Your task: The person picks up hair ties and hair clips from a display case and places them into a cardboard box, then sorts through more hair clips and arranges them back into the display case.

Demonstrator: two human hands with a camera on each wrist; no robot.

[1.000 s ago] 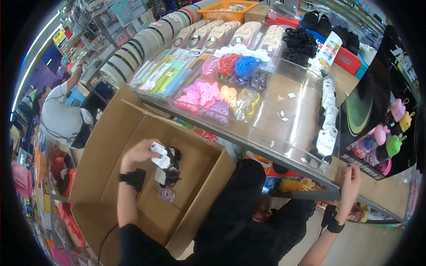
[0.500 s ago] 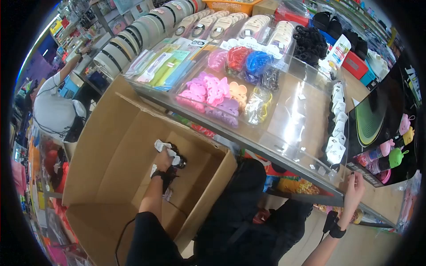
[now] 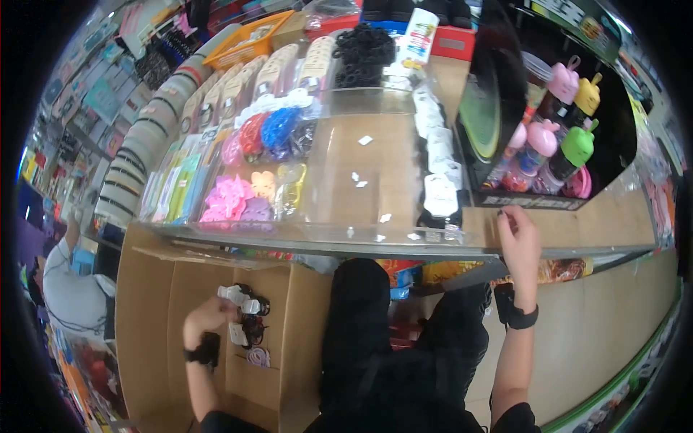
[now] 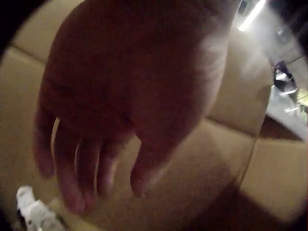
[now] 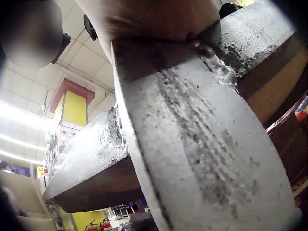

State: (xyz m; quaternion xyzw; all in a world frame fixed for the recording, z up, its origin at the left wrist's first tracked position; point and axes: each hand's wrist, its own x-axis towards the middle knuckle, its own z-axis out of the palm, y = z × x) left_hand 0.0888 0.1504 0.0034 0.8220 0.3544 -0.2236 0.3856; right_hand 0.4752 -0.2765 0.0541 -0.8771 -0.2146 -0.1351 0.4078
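My left hand [image 3: 209,317] hangs inside a cardboard box [image 3: 162,296], fingers relaxed and apart, with nothing in them in the left wrist view. Beside its fingertips, white cards with dark hair ties [image 3: 250,307] lie on the box bottom, and a pale lilac coil [image 3: 258,357] lies near them. A white card [image 4: 36,211] shows below the fingers in the left wrist view. My right hand [image 3: 520,242] rests on the table's front edge, fingers loosely bent and holding nothing. Only its heel and wrist show in the right wrist view, over the worn metal edge [image 5: 202,130].
A clear divided tray [image 3: 346,234] on the table holds coloured hair goods, white scraps and a row of white cards [image 3: 440,195]. A black display box [image 3: 534,202] with animal-topped bottles stands right. My knees are under the table edge. Another person [image 3: 76,296] is at left.
The left hand has lowered the white cards into the box, let them go and drawn back left. The right hand stays at the table edge while the head view has turned right.
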